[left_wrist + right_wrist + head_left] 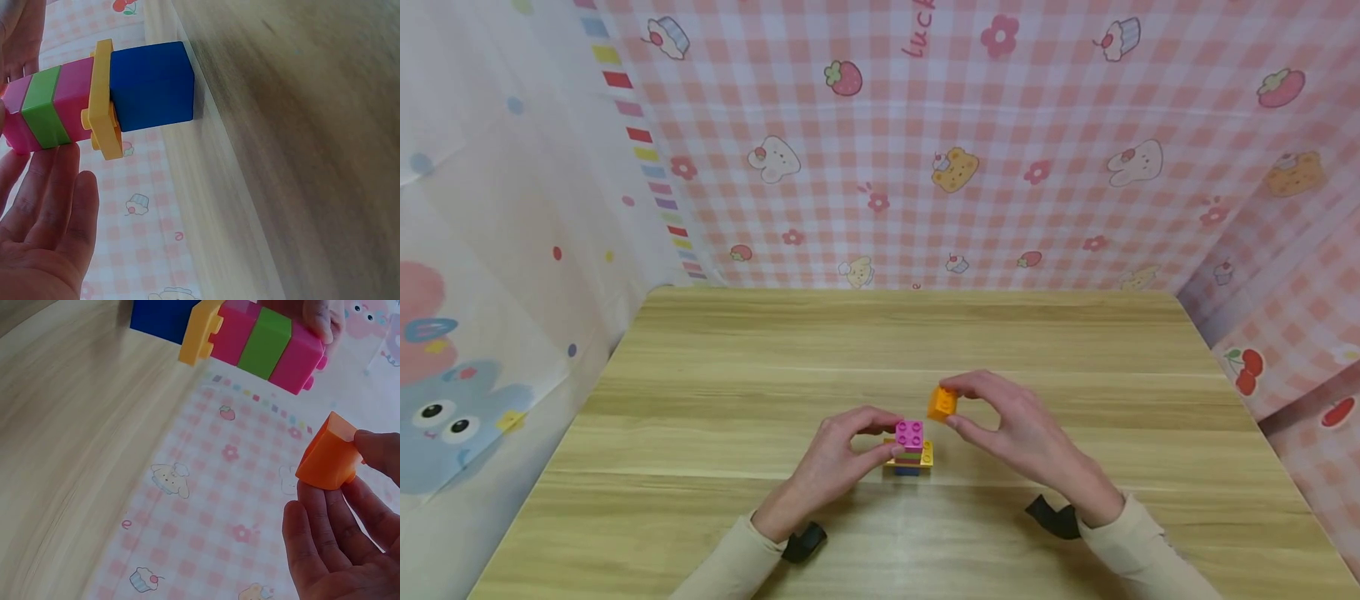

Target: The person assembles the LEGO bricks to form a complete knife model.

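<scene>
A stack of toy building bricks stands upright on the table. From the bottom it has a blue brick (153, 86), a wider flat yellow plate (103, 103), a pink brick (232, 332), a green brick (265, 345) and a pink top brick (909, 435) with studs up. My left hand (842, 458) holds the stack near its top, thumb and fingers on opposite sides. To the right of the stack and above it, my right hand (1018, 425) pinches an orange brick (331, 453) between thumb and fingers. The orange brick is tilted, apart from the stack, its hollow underside partly showing.
The stack stands on a wood-grain table (760, 350). Behind it hangs a pink checked cloth (895, 125) with cartoon prints, and a white printed cloth (490, 208) hangs at the left. Dark straps (805, 543) sit by both wrists.
</scene>
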Available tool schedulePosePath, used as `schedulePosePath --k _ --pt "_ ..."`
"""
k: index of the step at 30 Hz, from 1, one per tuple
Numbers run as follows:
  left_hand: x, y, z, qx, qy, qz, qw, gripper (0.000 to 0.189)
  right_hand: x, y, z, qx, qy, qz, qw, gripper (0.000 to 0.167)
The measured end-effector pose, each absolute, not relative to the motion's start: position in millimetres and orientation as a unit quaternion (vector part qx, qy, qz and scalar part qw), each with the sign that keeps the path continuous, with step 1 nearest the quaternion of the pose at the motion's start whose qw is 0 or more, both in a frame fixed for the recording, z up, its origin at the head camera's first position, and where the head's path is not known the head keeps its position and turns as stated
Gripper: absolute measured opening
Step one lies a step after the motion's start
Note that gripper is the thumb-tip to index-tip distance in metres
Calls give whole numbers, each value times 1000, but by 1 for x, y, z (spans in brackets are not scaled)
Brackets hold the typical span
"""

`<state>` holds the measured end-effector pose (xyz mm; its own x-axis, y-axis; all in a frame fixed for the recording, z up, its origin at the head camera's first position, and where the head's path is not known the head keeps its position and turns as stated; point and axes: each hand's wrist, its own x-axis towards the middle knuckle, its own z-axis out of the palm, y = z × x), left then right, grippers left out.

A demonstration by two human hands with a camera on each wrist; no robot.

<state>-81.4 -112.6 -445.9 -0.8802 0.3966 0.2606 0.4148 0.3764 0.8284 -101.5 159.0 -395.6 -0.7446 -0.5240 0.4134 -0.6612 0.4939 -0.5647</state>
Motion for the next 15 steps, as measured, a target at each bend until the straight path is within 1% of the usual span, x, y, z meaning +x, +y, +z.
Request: schedulePosePath --k 15 --pt "-83 -113 -448 -249 -826 -506 13 30 -100 144 -393 382 -836 385 89 38"
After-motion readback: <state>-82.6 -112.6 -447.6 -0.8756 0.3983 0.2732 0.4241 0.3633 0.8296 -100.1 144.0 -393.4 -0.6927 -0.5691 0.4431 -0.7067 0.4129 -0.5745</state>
